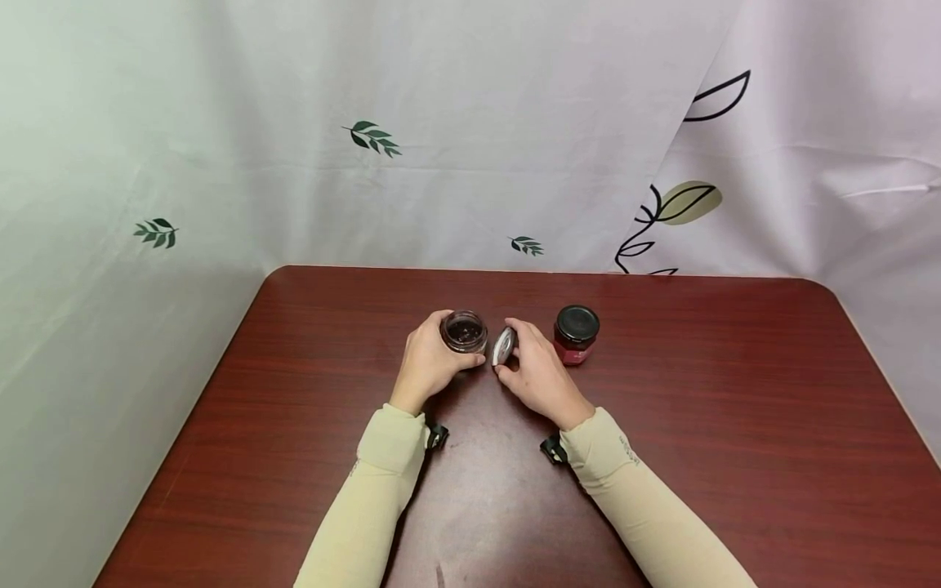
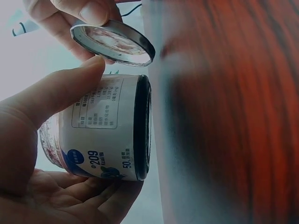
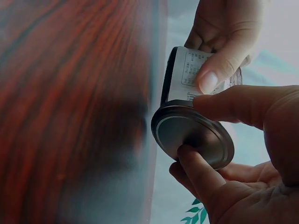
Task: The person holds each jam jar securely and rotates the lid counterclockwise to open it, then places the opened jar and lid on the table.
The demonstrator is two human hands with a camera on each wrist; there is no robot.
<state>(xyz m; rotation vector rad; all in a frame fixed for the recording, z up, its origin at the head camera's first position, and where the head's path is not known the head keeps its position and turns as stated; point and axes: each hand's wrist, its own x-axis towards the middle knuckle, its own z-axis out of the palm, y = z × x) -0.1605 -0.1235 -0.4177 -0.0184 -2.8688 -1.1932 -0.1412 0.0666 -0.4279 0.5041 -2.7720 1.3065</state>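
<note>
Left hand [image 1: 426,365] is wrapped round the open jar [image 1: 465,331], thumb across the white label, fingers curled behind the glass, and the jar stands near the middle of the tabletop [image 1: 735,425], its mouth showing something dark inside. From the left wrist view the jar [image 2: 112,128] sits deep in that grip, the thumb [image 2: 56,95] pressing flat on the printed panel. Over to the right hand [image 1: 540,377]: it has the lid [image 1: 503,346] pinched by the rim, thumb on one edge and fingers on the other, tilted up on its side just beside the jar, clear of the mouth. The right wrist view shows the lid [image 3: 192,135] from its dark top side, held close against the jar's shoulder; whether the two touch there is hard to call, the picture is soft. Its pale inner face [image 2: 114,42] shows from the other wrist. Just right of the right hand stands a second jar [image 1: 576,333], red with a black cap screwed on, upright and untouched. Both forearms wear pale sleeves, with leaf-print curtains hanging behind the tabletop.
</note>
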